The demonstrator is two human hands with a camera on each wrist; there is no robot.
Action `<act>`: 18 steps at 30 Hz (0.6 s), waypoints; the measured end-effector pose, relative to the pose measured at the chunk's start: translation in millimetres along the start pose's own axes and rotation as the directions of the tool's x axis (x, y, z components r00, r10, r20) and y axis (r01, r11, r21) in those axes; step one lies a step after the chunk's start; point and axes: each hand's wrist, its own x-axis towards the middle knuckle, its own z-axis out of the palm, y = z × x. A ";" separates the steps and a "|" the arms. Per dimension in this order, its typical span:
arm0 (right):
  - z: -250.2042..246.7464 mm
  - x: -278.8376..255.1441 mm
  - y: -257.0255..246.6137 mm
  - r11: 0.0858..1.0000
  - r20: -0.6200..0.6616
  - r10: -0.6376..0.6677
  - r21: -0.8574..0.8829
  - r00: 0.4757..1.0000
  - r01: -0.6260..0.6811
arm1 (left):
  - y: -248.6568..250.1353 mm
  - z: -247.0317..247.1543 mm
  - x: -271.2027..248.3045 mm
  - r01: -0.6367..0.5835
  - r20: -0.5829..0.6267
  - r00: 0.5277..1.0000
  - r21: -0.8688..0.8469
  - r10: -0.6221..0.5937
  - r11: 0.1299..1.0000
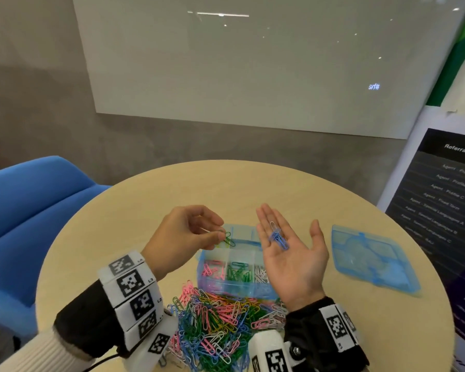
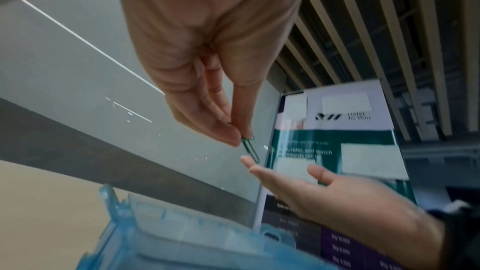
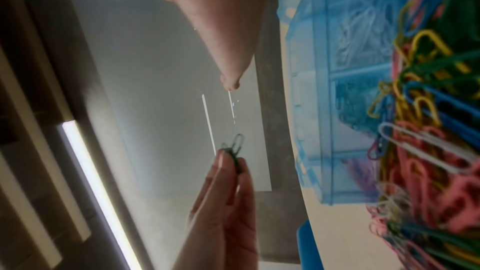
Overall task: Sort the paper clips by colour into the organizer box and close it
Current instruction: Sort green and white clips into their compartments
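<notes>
My left hand pinches green paper clips between thumb and fingers, above the back left of the open blue organizer box. The left wrist view shows the same pinch on a green clip. My right hand is held palm up over the box's right side, fingers straight. Several blue clips and one white clip lie on its palm. The front compartments hold pink, green and white clips. A mixed pile of clips lies in front of the box.
The box's blue lid lies detached on the round wooden table, right of my right hand. A blue chair stands at the left. A dark poster stand is close to the table's right edge.
</notes>
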 end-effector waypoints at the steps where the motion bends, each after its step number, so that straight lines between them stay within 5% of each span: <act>1: -1.3 0.9 -2.3 1.000 0.005 -0.022 -0.007 1.000 0.022 | -2.0 3.6 4.3 0.014 0.021 1.000 0.043 -0.015 0.999; 6: -6.0 2.7 -4.1 0.998 0.034 -0.037 -0.050 0.999 0.039 | -11.9 17.8 25.5 0.059 0.186 0.977 0.251 -0.108 0.966; 14: -3.0 -3.5 2.1 0.998 0.043 0.048 -0.044 0.998 -0.046 | 6.6 32.7 34.0 -0.148 0.149 0.983 0.305 0.107 0.941; 18: -0.7 -6.0 3.6 0.994 -0.037 0.109 -0.024 0.993 -0.110 | 10.9 42.1 39.4 -0.275 0.225 0.957 0.524 0.181 0.806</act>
